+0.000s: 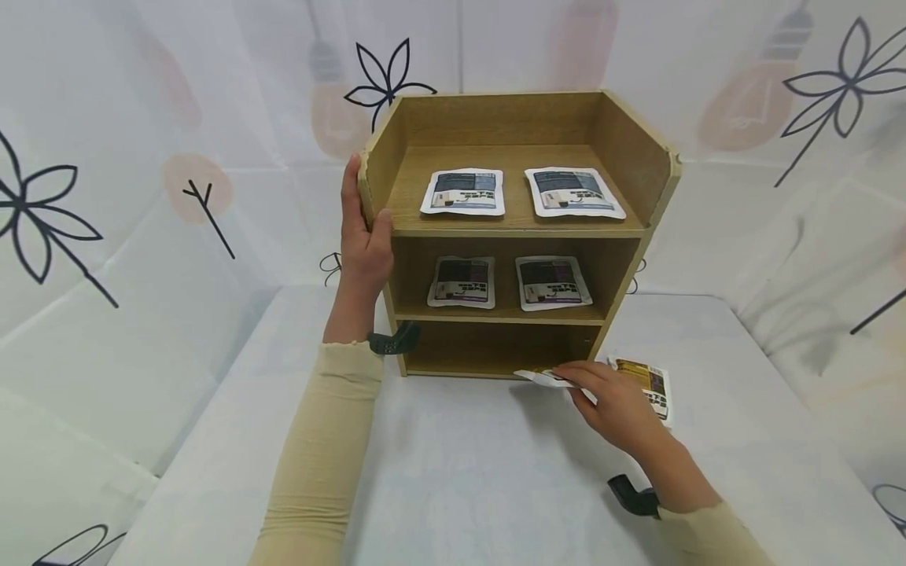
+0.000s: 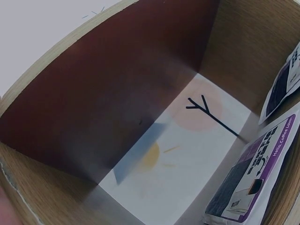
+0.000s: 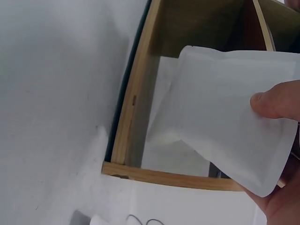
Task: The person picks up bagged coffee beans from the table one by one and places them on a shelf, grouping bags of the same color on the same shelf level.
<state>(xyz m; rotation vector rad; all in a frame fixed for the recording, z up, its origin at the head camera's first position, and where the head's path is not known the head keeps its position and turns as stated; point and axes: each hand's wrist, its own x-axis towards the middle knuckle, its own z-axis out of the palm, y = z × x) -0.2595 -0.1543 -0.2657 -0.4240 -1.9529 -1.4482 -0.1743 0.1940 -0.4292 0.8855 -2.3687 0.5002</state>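
Note:
A small wooden shelf [image 1: 506,118] with three levels stands on the white-covered table. My left hand [image 1: 366,250] grips its left side panel near the top, thumb at the front edge. In my right hand [image 1: 617,402] a flat coffee packet [image 1: 546,379] is pinched at one edge, just in front of the bottom compartment [image 1: 488,346]. The right wrist view shows the packet's plain white side [image 3: 220,103], with the thumb lying on it. Another packet with a yellow-brown label [image 1: 646,379] lies on the table behind the right hand, partly hidden by it.
Two blue-labelled packets [image 1: 465,192] lie side by side on the top level. Two purple-labelled coffee packets [image 1: 463,283] lie on the middle level. A white patterned sheet [image 1: 233,94] hangs behind and beside the table [image 1: 453,479].

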